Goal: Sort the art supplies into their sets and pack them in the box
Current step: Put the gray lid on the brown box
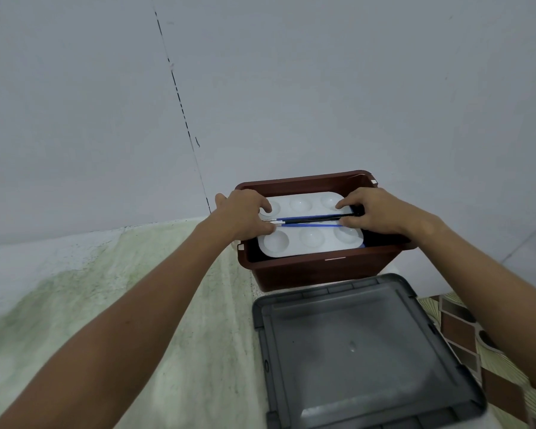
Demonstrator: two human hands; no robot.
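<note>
Palette with brushes, lowered into box.
Our left hand and right hand each grip a palette end; tilting could roll brushes off.

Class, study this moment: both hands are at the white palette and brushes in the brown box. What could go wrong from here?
1. The brushes lie loose across the palette; if either hand lets go unevenly, they may roll into a well or off its edge.
2. The palette sits high in the brown box, so the grey lid lying in front might not close flat.
3. The left hand and right hand crowd the rim; a tilted palette could jam.
</note>
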